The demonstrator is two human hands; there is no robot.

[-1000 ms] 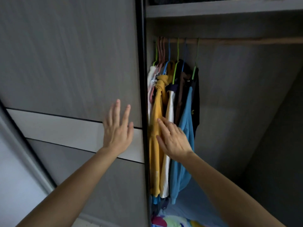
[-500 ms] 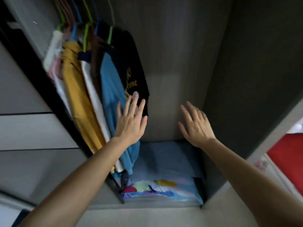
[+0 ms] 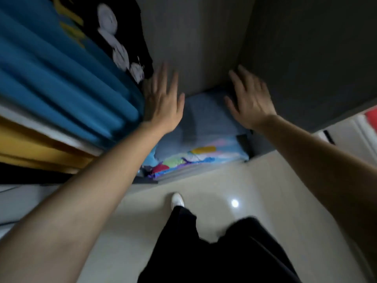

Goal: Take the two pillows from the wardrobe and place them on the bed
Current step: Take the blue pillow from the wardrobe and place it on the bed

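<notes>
Two pillows lie stacked on the wardrobe floor. The upper one is plain grey-blue (image 3: 206,117); the one below it has a colourful printed cover (image 3: 195,158). My left hand (image 3: 163,103) hovers over the stack's left side, fingers spread, brushing the hanging blue shirt. My right hand (image 3: 248,101) is spread over the stack's right side near the wardrobe's side wall. Neither hand holds anything. Motion blur hides whether the palms touch the top pillow.
Hanging clothes fill the left: a blue shirt (image 3: 61,78), a black printed shirt (image 3: 122,37), yellow and white garments (image 3: 30,144). The grey wardrobe wall (image 3: 306,58) stands at right. Glossy tiled floor (image 3: 224,190) lies below, with my black trousers and white shoe (image 3: 177,200).
My view has tipped down from the hanging rail to the wardrobe floor. Both hands have dropped lower and now hover over the stacked pillows.
</notes>
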